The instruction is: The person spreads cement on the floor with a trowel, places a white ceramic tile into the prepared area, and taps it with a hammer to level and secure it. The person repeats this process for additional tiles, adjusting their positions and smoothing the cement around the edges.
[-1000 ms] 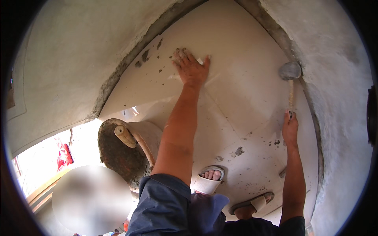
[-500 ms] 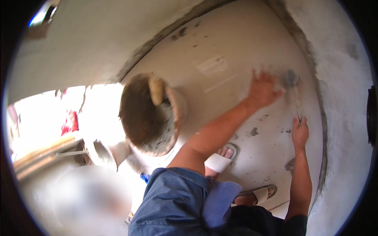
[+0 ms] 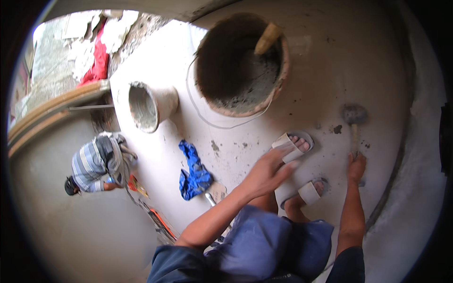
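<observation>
My right hand point(image 3: 357, 165) is wrapped round the wooden handle of a mallet point(image 3: 355, 114), whose dark, rounded head lies over the pale floor near the right wall. The mallet's head is slightly blurred. Nothing is in my left hand point(image 3: 270, 173), which hovers above my knees and beside my sandal, thumb apart from the fingers. Its fingers are partly smeared by motion. A large bucket point(image 3: 204, 89) holding grey mortar point(image 3: 255, 87) stands ahead of me. From that mortar sticks up a tool's wooden handle point(image 3: 269, 38).
A smaller mortar-stained bucket point(image 3: 167, 104) sits left of the large one. Nearer me lie a crumpled blue cloth or bag point(image 3: 192, 177) and a long orange-and-black tool point(image 3: 160, 220). Another person point(image 3: 96, 162) bends over at the left. Mortar spots point(image 3: 215, 146) mark the floor.
My view has swung left, bringing the smaller bucket, blue cloth and other person into plainer sight. My left hand has drawn back from near the mallet toward my knees. My right hand keeps its hold.
</observation>
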Action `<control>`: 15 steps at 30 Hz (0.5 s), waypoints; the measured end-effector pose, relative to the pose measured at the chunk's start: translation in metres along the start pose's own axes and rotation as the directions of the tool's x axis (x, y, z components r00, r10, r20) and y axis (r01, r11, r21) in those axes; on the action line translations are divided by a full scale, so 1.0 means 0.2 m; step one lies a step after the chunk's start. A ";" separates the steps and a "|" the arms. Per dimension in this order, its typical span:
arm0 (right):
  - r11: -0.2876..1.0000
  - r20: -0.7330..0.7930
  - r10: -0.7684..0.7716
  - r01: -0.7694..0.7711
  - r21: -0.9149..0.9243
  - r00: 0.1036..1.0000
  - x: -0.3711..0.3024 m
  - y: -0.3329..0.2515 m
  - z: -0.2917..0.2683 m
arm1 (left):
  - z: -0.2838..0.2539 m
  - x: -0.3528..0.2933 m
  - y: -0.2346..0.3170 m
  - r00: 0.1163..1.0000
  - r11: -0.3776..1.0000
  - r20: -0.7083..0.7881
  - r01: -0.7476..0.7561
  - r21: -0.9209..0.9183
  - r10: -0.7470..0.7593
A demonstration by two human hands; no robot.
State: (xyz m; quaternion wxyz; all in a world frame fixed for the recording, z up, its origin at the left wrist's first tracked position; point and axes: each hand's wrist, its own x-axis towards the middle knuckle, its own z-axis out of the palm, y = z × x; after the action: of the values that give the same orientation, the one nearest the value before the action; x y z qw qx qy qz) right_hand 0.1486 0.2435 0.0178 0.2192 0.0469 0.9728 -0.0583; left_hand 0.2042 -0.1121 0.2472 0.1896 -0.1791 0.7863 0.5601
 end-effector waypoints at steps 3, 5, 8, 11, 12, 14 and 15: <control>0.999 0.000 -0.028 0.028 0.026 1.000 -0.18 -0.02 -0.20 | -0.13 -0.50 0.15 0.897 0.886 -0.168 0.345 -0.311 -0.408; 0.993 0.084 -0.107 0.102 0.058 0.991 -0.38 -0.03 -0.37 | -0.14 -0.79 0.31 0.828 0.809 -0.229 0.373 -0.455 -0.511; 0.969 0.182 -0.241 0.248 -0.016 0.953 -0.71 -0.03 -0.68 | -0.14 -1.10 0.52 0.807 0.792 -0.275 0.339 -0.508 -0.522; 0.970 0.262 -0.242 0.235 0.058 0.934 -0.87 -0.10 -0.98 | -0.12 -1.22 0.62 0.869 0.886 -0.330 0.222 -0.408 -0.370; 0.972 0.274 -0.232 0.231 0.038 0.933 -0.89 -0.14 -1.08 | -0.11 -1.24 0.62 0.868 0.897 -0.344 0.219 -0.384 -0.359; 0.953 0.218 -0.303 0.300 0.045 0.928 -0.86 -0.31 -1.25 | -0.09 -1.25 0.55 0.835 0.852 -0.300 0.322 -0.414 -0.461; 0.944 0.197 -0.329 0.330 0.029 0.924 -0.80 -0.44 -1.31 | -0.06 -1.24 0.50 0.835 0.836 -0.266 0.345 -0.426 -0.481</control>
State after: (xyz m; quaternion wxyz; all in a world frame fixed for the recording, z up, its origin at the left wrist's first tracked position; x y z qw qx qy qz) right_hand 0.1715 0.1820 0.3295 0.3025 -0.1238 0.9402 -0.0963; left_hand 0.3684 -0.0763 0.4559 0.1234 -0.4791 0.6324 0.5961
